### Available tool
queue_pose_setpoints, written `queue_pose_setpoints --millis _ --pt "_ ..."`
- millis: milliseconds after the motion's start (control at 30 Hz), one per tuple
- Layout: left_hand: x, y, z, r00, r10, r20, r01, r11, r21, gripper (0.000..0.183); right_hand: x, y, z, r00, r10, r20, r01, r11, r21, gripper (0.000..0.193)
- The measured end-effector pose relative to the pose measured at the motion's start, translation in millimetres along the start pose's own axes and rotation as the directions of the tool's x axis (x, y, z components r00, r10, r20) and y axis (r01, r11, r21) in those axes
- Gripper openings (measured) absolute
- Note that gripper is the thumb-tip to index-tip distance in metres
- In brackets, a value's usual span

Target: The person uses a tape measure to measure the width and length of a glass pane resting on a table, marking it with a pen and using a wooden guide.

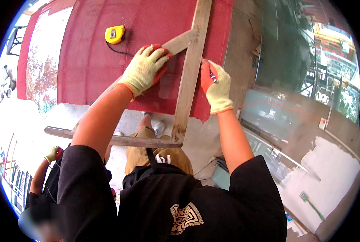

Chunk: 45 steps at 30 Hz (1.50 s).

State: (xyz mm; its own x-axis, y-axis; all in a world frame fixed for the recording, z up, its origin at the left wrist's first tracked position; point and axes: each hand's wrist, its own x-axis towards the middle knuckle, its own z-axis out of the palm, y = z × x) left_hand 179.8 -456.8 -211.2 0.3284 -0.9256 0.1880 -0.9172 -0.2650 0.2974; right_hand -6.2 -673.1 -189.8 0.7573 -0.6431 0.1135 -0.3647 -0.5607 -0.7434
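Note:
A large triangular wooden square, with a long bar (189, 72), a crosspiece (143, 141) and a diagonal brace (179, 42), lies over a red tabletop (95, 60). My left hand (145, 69), in a cream and red glove, rests on the brace with its fingers curled over it. Just right of the long bar, my right hand (217, 86), gloved alike, is closed around a slim pen-like tool (213, 77) with a purple and white end. That tool's tip is hidden. Beyond my left hand lies a yellow tape measure (115, 34) with a dark strap.
Glass sheets (283, 48) stand at the right. Below them are a white panel (325, 181) and a green-handled brush (311, 205). An orange cord (277, 102) runs along there. Another person's gloved hand (54, 154) shows at the lower left, near the crosspiece's end.

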Motion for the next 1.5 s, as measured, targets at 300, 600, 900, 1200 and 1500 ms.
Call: queue_pose_setpoints --millis 300,600,900,1200,1500 --pt "-2.0 8.9 4.4 0.994 0.051 -0.099 -0.044 0.997 0.07 0.039 -176.3 -26.8 -32.4 0.996 -0.09 0.029 0.092 0.992 -0.084 0.02" --pt "-1.9 4.1 23.0 0.977 0.116 -0.178 -0.093 0.987 0.133 0.039 -336.5 -38.4 -53.4 0.97 0.073 0.232 -0.074 0.997 -0.004 0.017" --pt "-3.6 11.0 25.4 0.982 0.105 -0.157 -0.085 0.988 0.133 0.037 -431.5 42.4 10.1 0.543 0.74 0.397 -0.809 0.336 0.481 0.033" --pt "-3.5 -8.8 36.6 0.96 0.177 -0.217 -0.145 0.977 0.155 0.037 -319.6 23.0 32.2 0.526 0.668 0.526 -0.662 -0.067 0.747 0.04" --pt "7.1 24.2 3.3 0.977 0.133 -0.165 -0.128 0.991 0.036 0.037 -301.1 16.8 12.8 0.383 0.665 0.641 -0.655 -0.294 0.696 0.033"
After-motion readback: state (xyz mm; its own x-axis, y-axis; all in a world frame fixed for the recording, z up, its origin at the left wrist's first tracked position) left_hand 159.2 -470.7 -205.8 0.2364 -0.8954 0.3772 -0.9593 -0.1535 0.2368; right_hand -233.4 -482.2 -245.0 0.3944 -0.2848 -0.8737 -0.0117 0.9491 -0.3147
